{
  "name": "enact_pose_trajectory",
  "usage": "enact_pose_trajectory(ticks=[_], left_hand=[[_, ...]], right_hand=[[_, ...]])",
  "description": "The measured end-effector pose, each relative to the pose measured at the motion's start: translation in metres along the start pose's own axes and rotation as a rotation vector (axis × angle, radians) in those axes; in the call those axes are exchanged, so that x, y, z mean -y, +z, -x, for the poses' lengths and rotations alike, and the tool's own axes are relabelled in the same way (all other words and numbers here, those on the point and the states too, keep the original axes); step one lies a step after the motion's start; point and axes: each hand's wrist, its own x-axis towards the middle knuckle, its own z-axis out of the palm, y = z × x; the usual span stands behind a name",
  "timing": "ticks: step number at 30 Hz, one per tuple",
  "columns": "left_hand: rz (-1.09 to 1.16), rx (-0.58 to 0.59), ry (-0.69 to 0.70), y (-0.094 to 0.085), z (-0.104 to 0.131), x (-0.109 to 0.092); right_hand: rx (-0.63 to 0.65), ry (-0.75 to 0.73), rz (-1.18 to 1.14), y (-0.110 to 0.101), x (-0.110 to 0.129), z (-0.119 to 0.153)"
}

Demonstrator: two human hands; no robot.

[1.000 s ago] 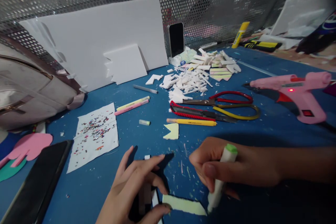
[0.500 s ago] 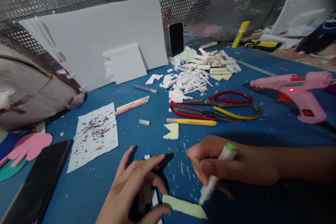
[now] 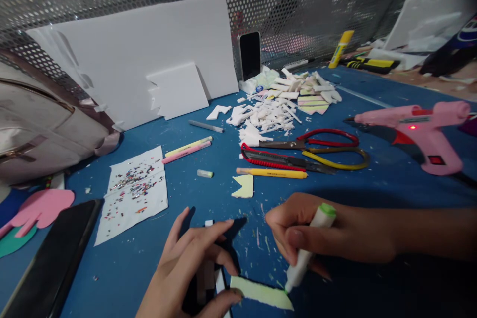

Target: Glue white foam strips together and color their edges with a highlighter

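Observation:
A pale green strip (image 3: 262, 293) lies at the bottom of the view. My left hand (image 3: 196, 258) pins its left end between thumb and a finger, the other fingers spread above. White strips (image 3: 219, 283) show partly beneath that hand. In my right hand (image 3: 303, 231) is a white marker with a green end (image 3: 315, 241), slanted, its tip touching the strip's upper edge near the right end. Beyond the hands lie a small pale green notched piece (image 3: 244, 186) and a marker cap (image 3: 204, 173).
Behind are an orange marker (image 3: 276, 173), a red cutter (image 3: 264, 157), scissors (image 3: 331, 149) and a heap of white scraps (image 3: 272, 113). A pink glue gun (image 3: 428, 124) with a lit red light lies right. Left are a glitter-strewn paper (image 3: 136, 194) and a black phone (image 3: 55, 258).
The marker tip has shifted very slightly right along the strip's edge. My left hand has kept its hold on the strip, and the surrounding things are unchanged.

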Motion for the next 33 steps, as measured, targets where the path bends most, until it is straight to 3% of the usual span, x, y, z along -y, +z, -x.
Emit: enact_pose_trajectory(ticks=[13, 23, 33], left_hand=[[-0.01, -0.013, 0.003, -0.001, -0.0014, -0.0006], [-0.023, -0.017, 0.012, 0.0009, 0.0009, -0.0008], [-0.036, -0.021, 0.021, -0.0007, -0.0015, -0.0033]], right_hand=[[0.002, 0.01, -0.026, 0.0004, -0.0004, -0.0001], [0.075, 0.04, -0.009, 0.0008, 0.0028, -0.0018], [0.036, -0.004, 0.061, 0.0019, 0.0022, -0.0024]])
